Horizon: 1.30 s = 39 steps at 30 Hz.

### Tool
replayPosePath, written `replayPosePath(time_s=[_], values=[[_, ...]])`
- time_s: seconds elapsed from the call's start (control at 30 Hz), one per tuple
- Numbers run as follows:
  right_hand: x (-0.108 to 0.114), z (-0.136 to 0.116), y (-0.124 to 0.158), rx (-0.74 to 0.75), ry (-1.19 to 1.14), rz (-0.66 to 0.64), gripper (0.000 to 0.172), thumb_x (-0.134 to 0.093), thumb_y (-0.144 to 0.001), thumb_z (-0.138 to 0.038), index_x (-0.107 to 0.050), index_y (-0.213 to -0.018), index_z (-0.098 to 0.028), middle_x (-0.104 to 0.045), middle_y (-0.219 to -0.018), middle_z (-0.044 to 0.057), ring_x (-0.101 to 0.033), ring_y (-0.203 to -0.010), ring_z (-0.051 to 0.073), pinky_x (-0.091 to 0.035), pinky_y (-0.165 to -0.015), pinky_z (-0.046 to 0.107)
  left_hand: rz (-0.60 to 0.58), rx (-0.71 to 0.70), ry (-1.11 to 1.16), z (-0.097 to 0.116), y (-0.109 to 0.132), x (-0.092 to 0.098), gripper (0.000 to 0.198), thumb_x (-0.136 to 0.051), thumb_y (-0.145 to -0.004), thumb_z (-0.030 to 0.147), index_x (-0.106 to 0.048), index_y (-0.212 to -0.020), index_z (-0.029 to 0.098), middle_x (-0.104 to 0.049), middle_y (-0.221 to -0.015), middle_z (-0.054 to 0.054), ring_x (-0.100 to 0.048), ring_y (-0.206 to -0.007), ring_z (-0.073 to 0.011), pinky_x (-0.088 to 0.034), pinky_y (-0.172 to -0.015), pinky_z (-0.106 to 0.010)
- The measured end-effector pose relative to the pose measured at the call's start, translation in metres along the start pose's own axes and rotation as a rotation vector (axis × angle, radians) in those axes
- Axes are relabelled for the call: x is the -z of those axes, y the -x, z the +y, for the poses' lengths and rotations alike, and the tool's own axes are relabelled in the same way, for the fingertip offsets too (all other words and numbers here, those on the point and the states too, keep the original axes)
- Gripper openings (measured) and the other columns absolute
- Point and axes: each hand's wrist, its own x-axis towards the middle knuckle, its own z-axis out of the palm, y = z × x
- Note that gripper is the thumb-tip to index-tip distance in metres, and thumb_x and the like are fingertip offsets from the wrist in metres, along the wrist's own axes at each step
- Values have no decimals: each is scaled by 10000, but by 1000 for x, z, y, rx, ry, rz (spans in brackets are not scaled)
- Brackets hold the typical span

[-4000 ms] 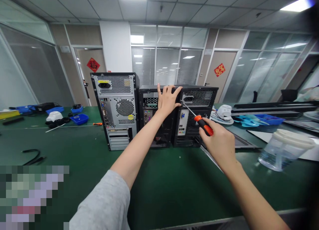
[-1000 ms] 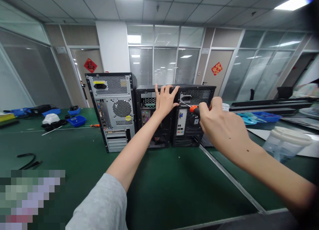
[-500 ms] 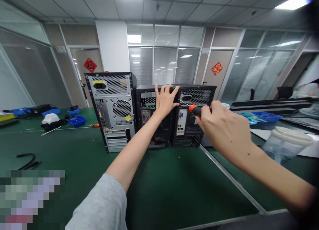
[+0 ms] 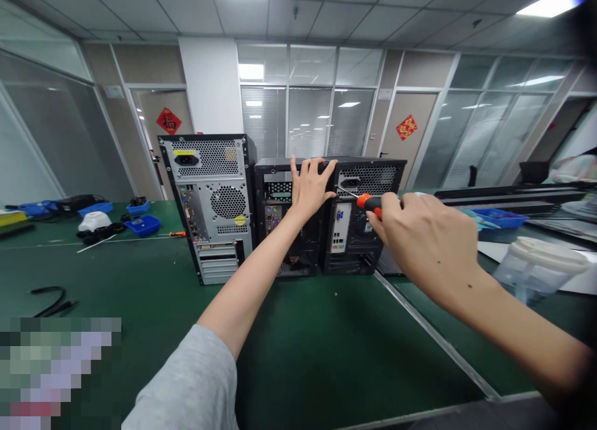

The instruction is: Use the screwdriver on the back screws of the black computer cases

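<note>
Two black computer cases stand rear-side toward me on the green table, one (image 4: 280,219) on the left and one (image 4: 368,231) on the right. My left hand (image 4: 310,187) lies open with spread fingers on their top edges, where they meet. My right hand (image 4: 422,243) is closed round an orange-handled screwdriver (image 4: 368,201). Its thin shaft points left at the upper left corner of the right case's rear panel, just beside my left hand's fingers.
A silver-backed computer case (image 4: 209,200) stands left of the black ones. Blue trays (image 4: 142,225), a white object and cables lie far left. A clear plastic jar (image 4: 536,268), a blue tray and black rails are at the right. A metal strip (image 4: 433,337) crosses the table.
Since four seconds ago my right hand has risen and turned over the screwdriver handle, bringing the tip closer to the case corner. In the last second it edged slightly upward. My left hand has stayed put.
</note>
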Motion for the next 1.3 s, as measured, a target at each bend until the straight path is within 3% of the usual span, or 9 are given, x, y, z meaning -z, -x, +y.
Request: replayPosePath(time_s=[0.23,0.57,1.0,1.3], values=[[-4,-1,-1,-29,-41,40,308,-353,-903,-301,-555,-740,-135,-555,-618,102,-501,-598,192,-167,-483,270,7,-6,-5,0,0,0,711,-740,-711,430,-449,-1345,295,-499,-1295,-92,-407,-1219,-293,-22,-1139,-576],[-7,-3,-7,-139,-148,-64,428,-268,-916,-350,-588,-768,-108,-578,-770,132,-441,-478,125,-152,-436,259,18,-16,-6,-2,0,-3,722,-744,-707,442,-453,-1346,277,-501,-1296,-96,-411,-1217,-306,-56,-1129,-598],[-11,-2,-7,-187,-193,-57,422,-219,-931,-338,-568,-827,-127,-583,-635,127,-528,-522,190,-154,-474,279,10,-15,-7,-1,0,-3,730,-740,-711,442,-444,-1358,274,-493,-1304,-105,-400,-1227,-320,-63,-1124,-607],[-13,-7,-4,-90,-223,-88,331,-417,-871,-429,-494,-945,-116,-602,-682,111,-538,-520,190,-182,-452,274,1,-13,-15,-1,0,-1,726,-733,-718,441,-438,-1361,278,-485,-1308,-99,-394,-1233,-314,-53,-1129,-603]])
